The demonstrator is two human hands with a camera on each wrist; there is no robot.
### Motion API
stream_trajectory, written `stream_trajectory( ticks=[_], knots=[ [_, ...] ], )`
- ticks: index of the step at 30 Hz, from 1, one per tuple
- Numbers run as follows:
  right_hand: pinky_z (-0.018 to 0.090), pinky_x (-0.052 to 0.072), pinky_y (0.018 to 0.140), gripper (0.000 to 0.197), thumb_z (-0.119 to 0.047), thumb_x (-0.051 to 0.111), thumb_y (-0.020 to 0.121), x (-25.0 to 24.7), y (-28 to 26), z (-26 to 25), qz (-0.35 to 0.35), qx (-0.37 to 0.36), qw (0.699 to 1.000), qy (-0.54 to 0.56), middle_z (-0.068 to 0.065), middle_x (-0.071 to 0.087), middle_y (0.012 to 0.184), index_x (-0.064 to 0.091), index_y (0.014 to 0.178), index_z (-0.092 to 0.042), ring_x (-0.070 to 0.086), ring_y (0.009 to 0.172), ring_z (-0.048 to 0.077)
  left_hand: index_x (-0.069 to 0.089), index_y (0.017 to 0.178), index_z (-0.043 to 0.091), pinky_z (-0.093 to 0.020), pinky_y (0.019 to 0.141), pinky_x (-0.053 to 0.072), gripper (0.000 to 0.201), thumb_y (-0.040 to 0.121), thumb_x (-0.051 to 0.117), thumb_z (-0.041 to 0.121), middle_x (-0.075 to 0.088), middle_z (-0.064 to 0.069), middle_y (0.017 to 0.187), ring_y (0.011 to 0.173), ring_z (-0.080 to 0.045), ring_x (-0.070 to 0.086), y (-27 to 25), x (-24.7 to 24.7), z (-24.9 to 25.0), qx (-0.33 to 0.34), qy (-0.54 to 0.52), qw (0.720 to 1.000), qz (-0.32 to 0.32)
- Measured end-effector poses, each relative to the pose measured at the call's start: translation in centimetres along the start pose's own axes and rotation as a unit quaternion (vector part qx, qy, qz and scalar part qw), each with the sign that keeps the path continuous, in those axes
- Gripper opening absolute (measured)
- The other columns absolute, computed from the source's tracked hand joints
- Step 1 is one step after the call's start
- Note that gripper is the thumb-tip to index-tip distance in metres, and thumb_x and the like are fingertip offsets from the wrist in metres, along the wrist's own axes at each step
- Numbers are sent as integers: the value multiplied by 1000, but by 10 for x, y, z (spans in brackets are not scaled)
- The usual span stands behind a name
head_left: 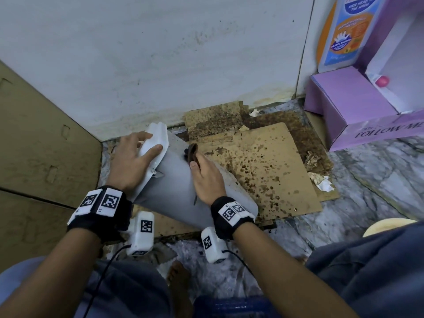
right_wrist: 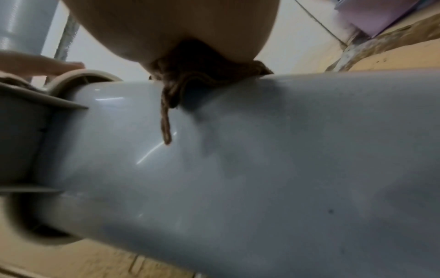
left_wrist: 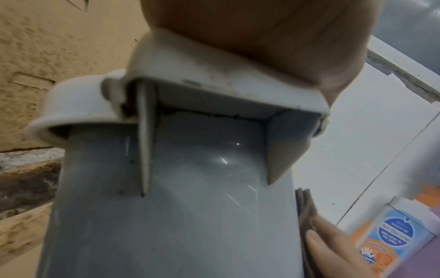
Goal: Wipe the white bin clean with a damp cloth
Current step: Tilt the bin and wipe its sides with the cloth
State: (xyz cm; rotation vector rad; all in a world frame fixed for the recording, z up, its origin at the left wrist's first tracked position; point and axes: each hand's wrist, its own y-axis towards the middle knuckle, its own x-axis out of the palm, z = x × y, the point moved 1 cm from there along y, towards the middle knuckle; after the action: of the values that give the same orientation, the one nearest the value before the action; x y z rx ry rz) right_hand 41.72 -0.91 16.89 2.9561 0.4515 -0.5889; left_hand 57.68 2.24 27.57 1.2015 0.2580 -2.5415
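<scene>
The white bin (head_left: pixel 174 180) lies tilted on its side on the floor, its lid (head_left: pixel 158 136) pointing toward the wall. My left hand (head_left: pixel 150 141) rests on the lid with spread, fairly straight fingers, the palm over the hinge (left_wrist: pixel 214 75). My right hand (head_left: pixel 202 173) holds a bunched brown cloth (head_left: pixel 192 152) and presses it on the upper side of the bin's grey-white body (right_wrist: pixel 262 169). A strand of the cloth (right_wrist: pixel 166 122) hangs down the body. The right hand's fingers are hidden behind the bin in the head view; one finger (left_wrist: pixel 333 244) shows beside the cloth (left_wrist: pixel 307 206).
Stained brown cardboard (head_left: pixel 263 168) covers the floor under and right of the bin. A large cardboard sheet (head_left: pixel 46 145) stands at the left, a stained white wall (head_left: pixel 160 53) behind. A purple box (head_left: pixel 344 106) with a bottle (head_left: pixel 344 31) is at the right. Crumpled paper (head_left: pixel 321 182) lies on the marble floor (head_left: pixel 378 191).
</scene>
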Motion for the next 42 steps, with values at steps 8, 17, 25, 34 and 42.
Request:
stream_trajectory(
  ticks=[8, 17, 25, 34, 42],
  knots=[
    [31, 27, 114, 42, -20, 36, 102, 10, -15, -34, 20, -84, 995, 46, 8, 45, 146, 40, 142, -11, 36, 135, 20, 58, 131, 31, -47, 107, 41, 48, 86, 57, 48, 56, 0, 140, 125, -22, 52, -3, 0, 5, -4, -5, 1000, -6],
    [38, 42, 95, 41, -36, 28, 103, -7, 27, -31, -116, 27, 992, 35, 6, 52, 139, 43, 139, -26, 52, 119, 27, 58, 132, 28, -45, 108, 39, 55, 83, 56, 51, 56, -1, 141, 126, -23, 52, -4, 1, 3, 15, 15, 1000, -5],
    [30, 35, 100, 41, -33, 28, 104, -21, -11, 40, -97, 119, 988, 26, 2, 46, 145, 41, 142, -28, 47, 127, 25, 61, 131, 30, -34, 102, 40, 40, 91, 63, 37, 58, 3, 138, 124, -19, 52, -1, 2, 2, -3, -33, 999, 19],
    [26, 25, 107, 43, -26, 30, 104, 1, -6, -43, -28, -7, 998, 56, 4, 41, 149, 38, 145, -17, 36, 135, 17, 60, 132, 27, -24, 90, 33, 39, 94, 61, 34, 58, 0, 138, 109, -8, 47, 2, 6, 9, 9, 1, 1000, 18],
    [36, 31, 113, 43, -27, 31, 102, 7, -32, 24, 7, 20, 1000, 15, 4, 47, 145, 44, 142, -16, 42, 133, 19, 65, 121, 41, -47, 106, 45, 43, 79, 67, 48, 65, 9, 128, 119, -16, 59, 6, -3, -24, -34, -106, 994, 19]
  ],
)
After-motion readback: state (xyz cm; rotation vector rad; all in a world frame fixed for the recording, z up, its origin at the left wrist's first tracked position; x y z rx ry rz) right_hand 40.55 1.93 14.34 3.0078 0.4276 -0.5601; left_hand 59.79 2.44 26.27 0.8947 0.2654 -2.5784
